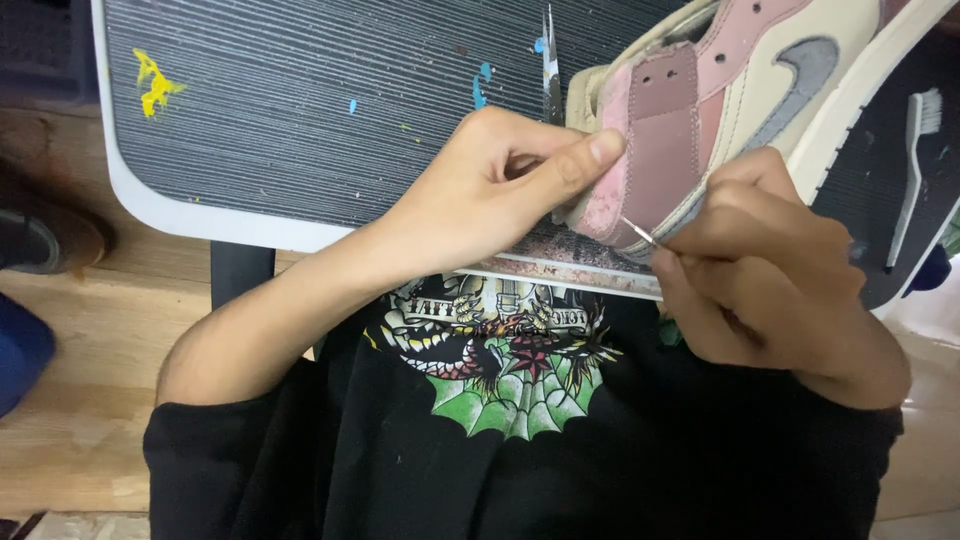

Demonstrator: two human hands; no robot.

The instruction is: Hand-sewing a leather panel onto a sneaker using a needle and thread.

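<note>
A pink, cream and mauve sneaker (740, 70) lies over the near edge of a dark ribbed table (330, 110). My left hand (500, 190) grips its heel end, thumb pressed on the pink suede collar. My right hand (760, 270) pinches a thin metal needle (637, 232) whose tip touches the lower edge of the mauve heel panel. The rest of the shoe runs out of view at the upper right.
Scissors (551, 70) lie on the table behind my left hand. A white brush (912, 170) rests at the right edge. Paint spots mark the table top. A flat printed sheet (560, 262) lies under the shoe. A dark shoe (45, 235) sits on the wooden floor at left.
</note>
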